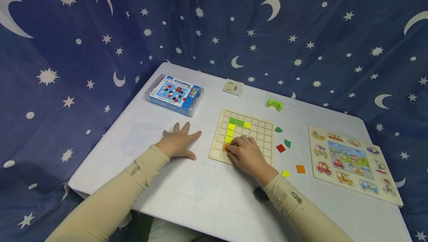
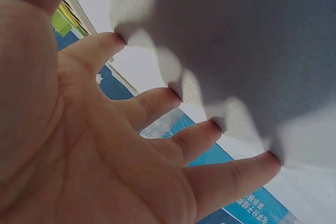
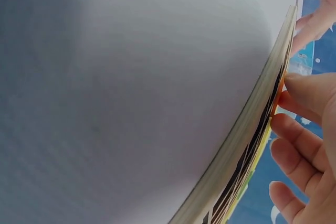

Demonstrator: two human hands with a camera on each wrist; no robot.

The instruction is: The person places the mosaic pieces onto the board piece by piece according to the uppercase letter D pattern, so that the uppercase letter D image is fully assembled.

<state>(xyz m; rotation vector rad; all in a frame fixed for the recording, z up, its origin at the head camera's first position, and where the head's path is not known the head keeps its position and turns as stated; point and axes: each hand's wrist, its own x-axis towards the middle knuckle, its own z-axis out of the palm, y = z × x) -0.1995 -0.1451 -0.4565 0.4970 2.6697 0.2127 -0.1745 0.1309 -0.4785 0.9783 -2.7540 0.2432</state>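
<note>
A wooden grid board lies at mid-table. Two green squares, a yellow square and a column of yellow squares sit in its cells. My right hand is over the lower left of the board, thumb and index finger at an orange square tile just below that column. The right wrist view shows the orange tile's edge between those two fingertips. My left hand rests on the white tablecloth left of the board, fingers spread, fingertips touching the cloth.
Loose red, orange, green and yellow pieces lie right of the board. Beyond are a vehicle puzzle, a green arch block, a pattern card and a plastic box. A black object sits by the right wrist.
</note>
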